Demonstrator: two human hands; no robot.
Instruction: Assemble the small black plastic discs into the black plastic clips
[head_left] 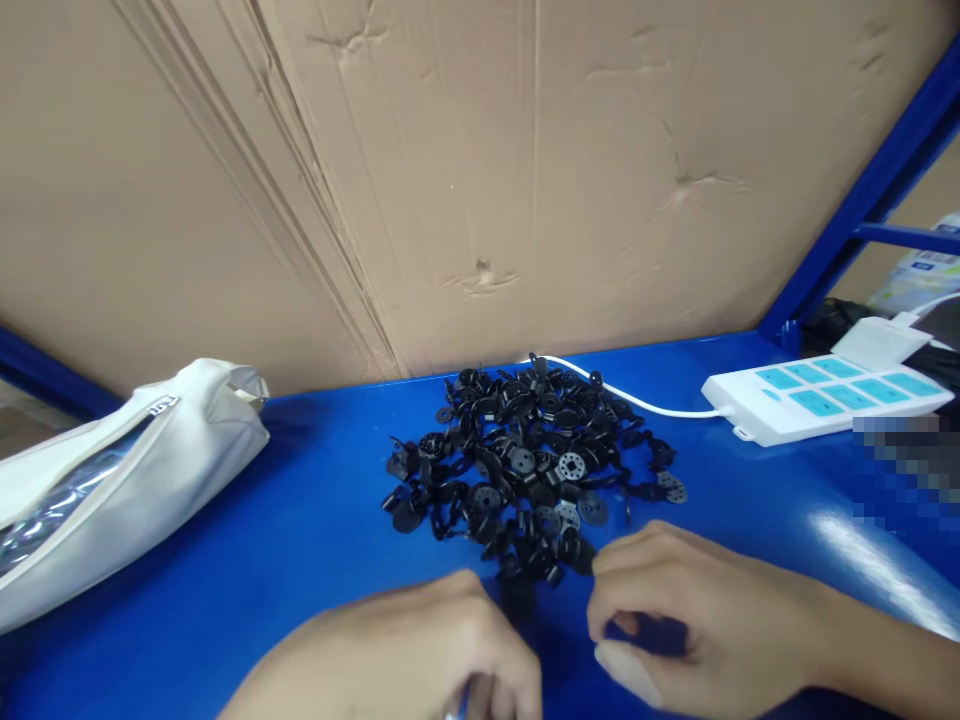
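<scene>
A loose pile of small black plastic discs and clips (525, 450) lies on the blue tabletop (315, 510). At the pile's near edge, my left hand (427, 645) is curled closed, palm down. Its fingertips are partly cut off by the frame's bottom, so whatever it holds is hidden. My right hand (697, 620) is beside the pile's near right edge, thumb and fingers bent together in a pinch around a dark gap. I cannot make out anything between those fingertips. The two hands are apart from each other and slightly blurred.
A white zippered pouch (187, 470) lies at the left. On the right, a white power strip (795, 405) has a plugged-in adapter (881, 342), and its cable (637, 400) runs behind the pile. Cardboard (465, 180) stands behind the table, with a blue metal post (847, 210) at the right.
</scene>
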